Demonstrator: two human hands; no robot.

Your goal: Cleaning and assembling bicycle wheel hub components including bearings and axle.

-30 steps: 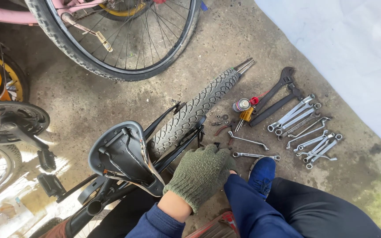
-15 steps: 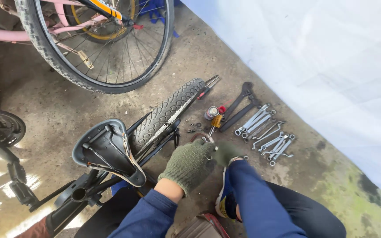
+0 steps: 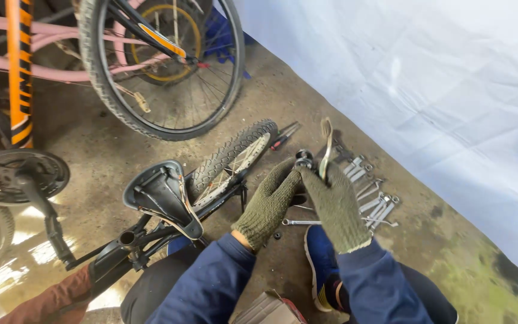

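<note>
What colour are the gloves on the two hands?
Olive green knit gloves, on the left hand and the right hand; the head view shows them clearly.

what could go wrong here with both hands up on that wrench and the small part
The left hand pinches a small dark part in thick knit gloves; it could slip and roll among the spanners on the concrete floor. The wrench in the right hand might slip off and knock the fingers. A spanner lying by the blue shoe could be stepped on.
</note>
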